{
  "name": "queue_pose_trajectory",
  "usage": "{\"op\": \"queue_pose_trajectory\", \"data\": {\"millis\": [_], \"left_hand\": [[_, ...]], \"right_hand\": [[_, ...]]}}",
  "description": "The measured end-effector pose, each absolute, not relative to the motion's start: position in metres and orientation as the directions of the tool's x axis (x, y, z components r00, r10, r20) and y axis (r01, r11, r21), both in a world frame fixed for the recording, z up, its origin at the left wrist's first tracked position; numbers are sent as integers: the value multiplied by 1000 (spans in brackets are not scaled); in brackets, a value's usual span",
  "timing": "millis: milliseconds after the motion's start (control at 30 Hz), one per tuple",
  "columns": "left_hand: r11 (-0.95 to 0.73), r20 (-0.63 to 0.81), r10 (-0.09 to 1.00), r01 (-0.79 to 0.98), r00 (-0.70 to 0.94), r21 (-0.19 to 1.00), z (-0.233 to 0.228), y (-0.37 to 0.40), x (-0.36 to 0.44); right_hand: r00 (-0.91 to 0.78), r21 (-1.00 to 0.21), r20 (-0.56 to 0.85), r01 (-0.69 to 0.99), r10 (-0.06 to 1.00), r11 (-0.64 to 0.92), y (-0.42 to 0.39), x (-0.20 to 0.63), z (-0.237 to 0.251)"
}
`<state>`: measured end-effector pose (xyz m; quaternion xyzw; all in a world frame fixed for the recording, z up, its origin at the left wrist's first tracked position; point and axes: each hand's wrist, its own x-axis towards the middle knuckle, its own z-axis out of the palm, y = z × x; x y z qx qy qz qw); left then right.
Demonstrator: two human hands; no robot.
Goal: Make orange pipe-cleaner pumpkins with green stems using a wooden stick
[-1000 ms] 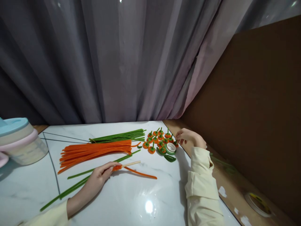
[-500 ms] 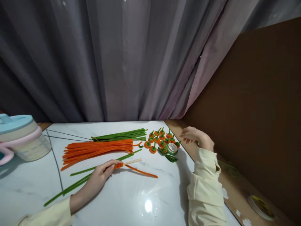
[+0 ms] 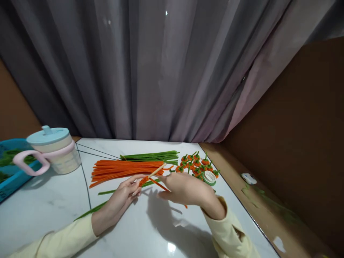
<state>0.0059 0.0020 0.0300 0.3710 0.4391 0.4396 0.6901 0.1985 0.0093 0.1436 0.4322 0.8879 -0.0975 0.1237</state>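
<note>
Dim, warm indoor light from overhead. Small glare spot on glossy white marble tabletop [image 3: 48,211] near bottom edge. Soft shadows under hands. Right hand [image 3: 185,189] slightly motion-blurred. Wide-angle bending at edges; grey curtain [image 3: 150,68] soft.

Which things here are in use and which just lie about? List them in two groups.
In use: left hand gripping the wooden stick with its orange coil; right hand at the orange pipe cleaner.

Lying about: orange bundle, green bundle, small pumpkins, tape roll, lidded cup, blue tray.
</note>
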Motion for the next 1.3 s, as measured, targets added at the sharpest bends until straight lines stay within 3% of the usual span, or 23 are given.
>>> {"op": "queue_pose_trajectory", "data": {"millis": [133,233,400,500,667,800,900,1000,1133,1200,1300], "left_hand": [[375,-315,925,-393,211,839,46,2,4],[336,-300,942,-382,151,861,50,5,2],[73,-70,997,-103,34,992,43,11,-1],[-115,113,993,107,29,987,38,14,-3],[-428,354,903,434,245,792,35,13,-9],[-605,422,796,581,434,544,39,11,-14],[-665,407,747,600,526,445,50,9,-17],[-682,348,729,584,590,440,63,8,-18],[-653,301,737,522,606,549,74,7,-19],[-612,285,754,474,592,633,79,7,-19],[-547,266,772,391,578,740,87,8,-19]], "right_hand": [[-637,-41,-151,768,756,639,19,176,118],[-614,-46,-105,788,782,613,20,171,113],[-629,-3,-102,775,771,632,14,164,117],[-626,25,-119,774,770,633,10,160,118],[-635,71,-194,751,747,657,8,161,116],[-662,110,-206,716,720,689,12,168,115],[-688,108,-185,696,702,710,16,174,118],[-717,72,-176,674,675,735,17,177,124],[-738,-16,-174,664,652,747,20,181,129],[-770,-120,-152,637,620,762,25,185,128],[-855,-377,-122,509,504,774,39,192,125]]}}
